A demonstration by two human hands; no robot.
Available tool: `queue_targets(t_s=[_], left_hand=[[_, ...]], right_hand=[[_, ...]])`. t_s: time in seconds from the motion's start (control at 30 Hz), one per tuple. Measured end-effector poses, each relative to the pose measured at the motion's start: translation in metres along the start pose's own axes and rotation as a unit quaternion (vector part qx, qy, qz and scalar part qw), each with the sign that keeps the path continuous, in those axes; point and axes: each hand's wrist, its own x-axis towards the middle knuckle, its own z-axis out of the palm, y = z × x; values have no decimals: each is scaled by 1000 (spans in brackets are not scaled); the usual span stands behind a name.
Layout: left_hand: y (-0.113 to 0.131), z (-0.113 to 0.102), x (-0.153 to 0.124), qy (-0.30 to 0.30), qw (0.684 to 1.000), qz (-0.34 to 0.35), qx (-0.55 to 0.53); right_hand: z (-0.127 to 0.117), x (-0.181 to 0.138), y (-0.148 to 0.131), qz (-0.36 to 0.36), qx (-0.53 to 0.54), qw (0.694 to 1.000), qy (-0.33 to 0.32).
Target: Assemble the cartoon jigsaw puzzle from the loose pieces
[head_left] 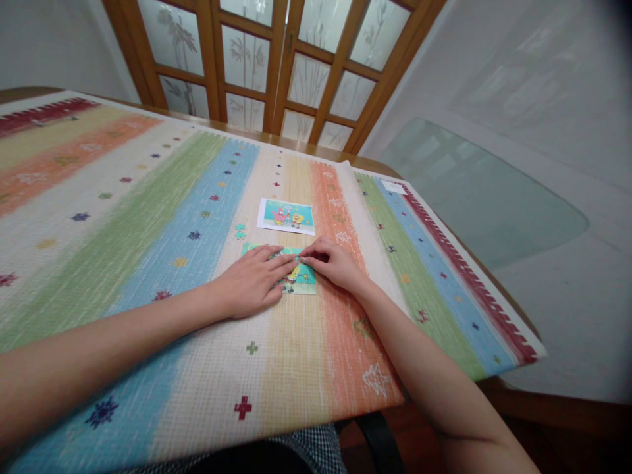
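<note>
A small, mostly turquoise cartoon jigsaw puzzle [307, 282] lies flat on the striped tablecloth. My left hand [254, 280] rests on its left and middle part with the fingers stretched out, hiding much of the picture. At the puzzle's upper right, the thumb and index finger of my right hand [333, 263] pinch together on a small puzzle piece, mostly covered by the fingertips. Just beyond the puzzle lies a white-edged picture card [286, 217] with cartoon figures. Left of that card are loose turquoise puzzle pieces [239, 230].
The striped tablecloth [237, 368] covers a wooden table whose edge shows at the back and right. A small white paper [394, 187] lies near the far right corner. A glass-backed chair [488, 191] stands to the right, with wooden glass doors [247, 62] behind the table.
</note>
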Motion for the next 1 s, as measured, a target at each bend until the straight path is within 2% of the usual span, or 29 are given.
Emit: queue_targets(t_s=[0.47, 0.67, 0.73, 0.9, 1.0], left_hand=[[-2, 4, -3, 23, 1000, 13, -14], [-8, -2, -5, 66, 996, 38, -55], [-20, -10, -7, 79, 994, 45, -68], [-79, -26, -19, 138, 987, -57, -56], [-114, -25, -27, 129, 988, -64, -63]], right_hand=[[2, -2, 0, -6, -6, 1000, 5], [3, -4, 0, 14, -9, 1000, 21], [3, -4, -1, 19, -14, 999, 26], [4, -5, 0, 15, -11, 999, 30], [4, -5, 2, 13, -8, 999, 31]])
